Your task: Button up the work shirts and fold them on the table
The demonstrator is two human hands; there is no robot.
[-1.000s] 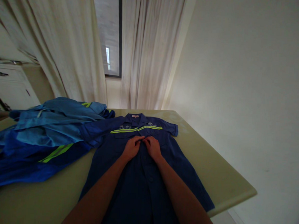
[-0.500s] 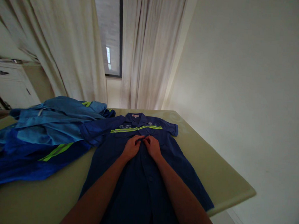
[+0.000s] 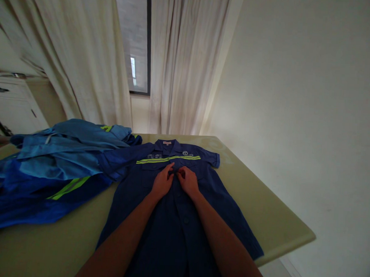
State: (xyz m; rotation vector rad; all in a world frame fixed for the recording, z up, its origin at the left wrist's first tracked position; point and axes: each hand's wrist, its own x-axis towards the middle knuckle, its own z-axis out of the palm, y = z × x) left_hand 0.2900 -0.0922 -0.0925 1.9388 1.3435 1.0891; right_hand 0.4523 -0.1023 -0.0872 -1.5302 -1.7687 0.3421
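Note:
A dark navy short-sleeved work shirt [image 3: 225, 205] with a yellow-green reflective chest stripe lies flat, front up, on the pale green table [image 3: 270, 215], collar away from me. My left hand [image 3: 162, 181] and my right hand [image 3: 188, 180] rest side by side on the shirt's button placket just below the stripe. Both hands have their fingers curled and pinched on the placket at the centre line. Whether a button sits between the fingertips is too dark to tell.
A heap of lighter blue work clothes [image 3: 58, 165] with reflective stripes covers the table's left part and overlaps the shirt's left sleeve. Cream curtains [image 3: 182, 61] and a window stand behind the table. A white cabinet [image 3: 11, 106] is at the far left. A plain wall is on the right.
My hands have stayed on the placket with only small finger movements; the left fingers have crept slightly up toward the stripe. The shirt has not shifted.

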